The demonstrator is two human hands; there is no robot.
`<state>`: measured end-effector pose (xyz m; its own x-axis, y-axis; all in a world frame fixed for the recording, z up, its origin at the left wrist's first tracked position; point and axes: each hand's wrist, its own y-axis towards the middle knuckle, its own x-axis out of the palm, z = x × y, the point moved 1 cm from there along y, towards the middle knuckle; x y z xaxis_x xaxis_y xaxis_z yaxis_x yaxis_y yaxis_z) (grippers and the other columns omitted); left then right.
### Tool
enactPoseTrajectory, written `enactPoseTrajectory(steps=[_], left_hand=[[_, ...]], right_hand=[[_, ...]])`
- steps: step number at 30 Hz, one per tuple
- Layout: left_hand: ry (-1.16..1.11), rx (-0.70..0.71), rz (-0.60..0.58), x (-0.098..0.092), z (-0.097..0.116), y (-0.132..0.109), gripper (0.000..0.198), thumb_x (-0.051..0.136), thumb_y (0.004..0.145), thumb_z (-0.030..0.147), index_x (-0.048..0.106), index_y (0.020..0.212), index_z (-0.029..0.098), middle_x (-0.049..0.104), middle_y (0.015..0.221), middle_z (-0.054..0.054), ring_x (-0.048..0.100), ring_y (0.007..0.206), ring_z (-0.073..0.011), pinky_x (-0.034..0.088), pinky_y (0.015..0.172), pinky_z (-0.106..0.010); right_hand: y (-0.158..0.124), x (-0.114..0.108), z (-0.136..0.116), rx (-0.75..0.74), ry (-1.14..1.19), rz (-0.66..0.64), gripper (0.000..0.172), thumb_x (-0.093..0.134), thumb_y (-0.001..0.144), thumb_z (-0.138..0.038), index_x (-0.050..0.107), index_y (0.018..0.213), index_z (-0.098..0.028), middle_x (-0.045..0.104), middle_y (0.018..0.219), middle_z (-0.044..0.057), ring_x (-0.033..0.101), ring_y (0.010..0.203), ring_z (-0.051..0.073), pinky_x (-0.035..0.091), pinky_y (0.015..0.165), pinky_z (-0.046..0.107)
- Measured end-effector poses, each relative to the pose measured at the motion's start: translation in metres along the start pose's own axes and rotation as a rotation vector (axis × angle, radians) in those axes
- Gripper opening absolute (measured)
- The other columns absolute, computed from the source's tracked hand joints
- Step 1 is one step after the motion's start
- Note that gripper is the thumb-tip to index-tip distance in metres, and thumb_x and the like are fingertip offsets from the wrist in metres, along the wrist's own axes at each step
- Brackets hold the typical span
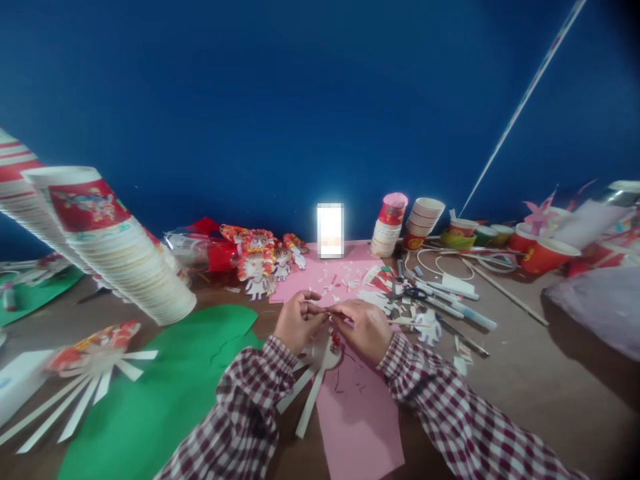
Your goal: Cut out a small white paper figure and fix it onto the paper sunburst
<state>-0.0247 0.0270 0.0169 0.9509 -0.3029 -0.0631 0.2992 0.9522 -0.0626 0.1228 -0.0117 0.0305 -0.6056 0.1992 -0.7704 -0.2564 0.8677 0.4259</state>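
Note:
My left hand (301, 323) and my right hand (364, 327) meet at the fingertips in the middle of the view. Both are closed in a pinch; what sits between the fingers is too small and hidden to make out. Just beneath them is a paper cup cut into strips (311, 399), its white strips fanning toward me and a red printed bit showing near the right fingers. It lies over pink paper (360, 427) marked with dark pen lines. Another cut cup (95, 363), with a red and orange rim, rests to the left by a green paper sheet (165, 393).
Tall stacked paper cups (115, 240) lean at left. Decorated paper figures (257, 267) stand behind my left hand. Scissors (415, 292), pens (463, 310) and paper scraps lie to the right. Farther right are red cups (547, 253) and a plastic bag (600, 300). A glowing, blurred-out rectangle (331, 230) stands at the back.

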Motion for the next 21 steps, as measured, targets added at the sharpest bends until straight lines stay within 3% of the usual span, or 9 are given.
enactPoseTrajectory(steps=[10,14,21], left_hand=[[0.021,-0.046,-0.002,0.000,0.003,-0.002,0.043,0.067,0.058,0.027,0.044,0.092,0.013,0.060,0.064,0.000,0.050,0.042,-0.0069,0.038,0.040,-0.018],[0.028,-0.005,-0.027,0.001,-0.002,0.000,0.040,0.063,0.060,0.021,0.047,0.095,0.011,0.059,0.070,-0.003,0.053,0.051,-0.0071,0.039,0.046,-0.017],[0.089,0.067,-0.060,0.002,-0.012,0.004,0.045,0.062,0.061,0.023,0.054,0.103,0.010,0.061,0.081,-0.006,0.045,0.045,-0.0039,0.035,0.042,-0.017]], right_hand=[[-0.001,0.002,0.004,-0.051,0.018,-0.008,0.021,0.052,0.077,-0.014,0.064,0.091,-0.023,0.065,0.082,0.001,0.056,0.079,0.014,0.039,0.071,0.023],[-0.001,0.003,0.005,-0.021,0.019,0.012,0.020,0.052,0.077,-0.013,0.064,0.088,-0.023,0.065,0.081,0.000,0.056,0.078,0.013,0.040,0.071,0.023],[0.000,0.004,0.006,0.008,0.025,0.036,0.018,0.051,0.078,-0.016,0.065,0.087,-0.023,0.065,0.081,0.001,0.058,0.077,0.014,0.041,0.069,0.023]])
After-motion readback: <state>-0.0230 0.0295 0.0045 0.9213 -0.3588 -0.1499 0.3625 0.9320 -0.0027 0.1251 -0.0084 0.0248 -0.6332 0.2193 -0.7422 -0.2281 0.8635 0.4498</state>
